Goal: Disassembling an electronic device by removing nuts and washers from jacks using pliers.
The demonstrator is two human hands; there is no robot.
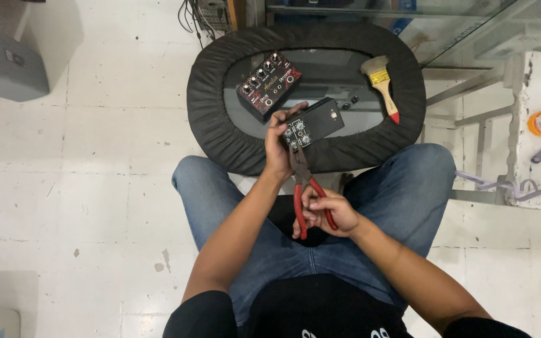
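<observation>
Left hand (pixel 278 145) steadies the black pedal box (pixel 313 122) while right hand (pixel 328 213) squeezes red-handled pliers (pixel 305 188) onto a fitting, apparently not yet freed

Looks like a small electronics repair workshop, set up informally on the floor. Worn white floor tiles (pixel 95 175) with chips and stains. A low oval tray (pixel 220 131) with a padded black rim serving as workbench, holding a dark red effects pedal (pixel 269 84) with knobs, a second black pedal (pixel 315 122), loose knobs and a paintbrush (pixel 380 84). Red-handled pliers (pixel 308 194) in use. Tangled cables (pixel 195 15) near the wall, a glass-topped display counter (pixel 408 19) behind, a grey box (pixel 4 62) to one side.
</observation>
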